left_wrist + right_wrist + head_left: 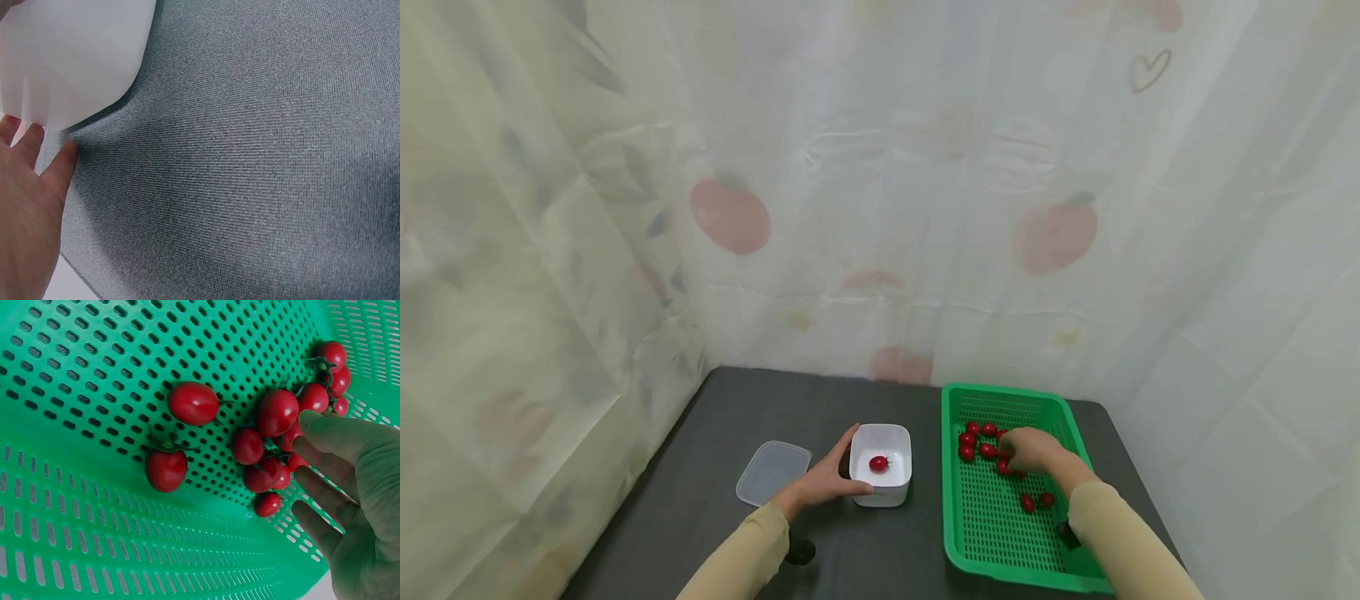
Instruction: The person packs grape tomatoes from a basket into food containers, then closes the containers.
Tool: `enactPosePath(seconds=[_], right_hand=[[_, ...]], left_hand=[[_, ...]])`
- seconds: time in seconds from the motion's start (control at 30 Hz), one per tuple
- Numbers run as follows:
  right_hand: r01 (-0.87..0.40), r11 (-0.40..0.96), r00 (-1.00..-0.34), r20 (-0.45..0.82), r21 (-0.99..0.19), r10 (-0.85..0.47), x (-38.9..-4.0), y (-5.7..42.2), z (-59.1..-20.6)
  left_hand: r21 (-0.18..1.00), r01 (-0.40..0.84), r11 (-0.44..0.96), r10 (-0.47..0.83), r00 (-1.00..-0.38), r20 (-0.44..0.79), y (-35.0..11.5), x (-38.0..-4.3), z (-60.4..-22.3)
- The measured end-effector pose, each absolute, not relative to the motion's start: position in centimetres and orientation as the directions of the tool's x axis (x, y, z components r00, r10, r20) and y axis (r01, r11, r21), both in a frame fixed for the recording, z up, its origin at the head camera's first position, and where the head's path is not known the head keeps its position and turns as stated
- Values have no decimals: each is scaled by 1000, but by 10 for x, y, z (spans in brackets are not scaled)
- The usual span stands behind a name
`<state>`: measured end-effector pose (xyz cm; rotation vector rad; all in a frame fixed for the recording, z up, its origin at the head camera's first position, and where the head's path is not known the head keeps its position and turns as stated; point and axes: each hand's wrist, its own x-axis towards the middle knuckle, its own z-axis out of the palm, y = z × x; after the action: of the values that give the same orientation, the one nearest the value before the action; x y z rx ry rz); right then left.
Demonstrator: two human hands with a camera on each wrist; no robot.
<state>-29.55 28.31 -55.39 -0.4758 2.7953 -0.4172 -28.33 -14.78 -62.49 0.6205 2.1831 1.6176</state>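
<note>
My left hand (826, 482) holds a square white container (881, 500) from its left side, thumb along the near wall and fingers at the far left. One red cherry tomato (877, 464) lies inside it. In the left wrist view, fingertips (67, 153) reach the container's lower edge (94, 69). My right hand (1032, 450) reaches into a green basket (951, 500), over a cluster of cherry tomatoes (277, 413). In the right wrist view its thumb and fingers are spread apart, the thumb tip right at a tomato. Two more tomatoes (193, 404) lie apart from the cluster.
A translucent lid (772, 472) lies left of the container on the dark grey table (880, 558). The perforated basket has raised sides and stands on the right. Printed curtains (880, 208) hang behind the table and along both sides.
</note>
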Motion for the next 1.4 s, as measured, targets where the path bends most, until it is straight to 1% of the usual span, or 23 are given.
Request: enactPosePath(seconds=[0.17, 0.57, 0.9, 1.4], right_hand=[[-288, 912, -909, -217, -292, -357, -294, 282, -557], [-322, 907, -904, -196, -273, -380, -290, 276, -560], [-330, 903, -891, -224, -276, -394, -285, 272, -558], [-365, 905, -879, -241, -219, -413, -282, 265, -561]], left_hand=[[956, 140, 258, 539, -842, -22, -148, -282, -623], [962, 144, 231, 543, -840, -5, -149, -279, -621], [959, 145, 244, 544, -839, -11, -149, -280, -622], [964, 130, 233, 553, -833, -22, -149, -281, -621]])
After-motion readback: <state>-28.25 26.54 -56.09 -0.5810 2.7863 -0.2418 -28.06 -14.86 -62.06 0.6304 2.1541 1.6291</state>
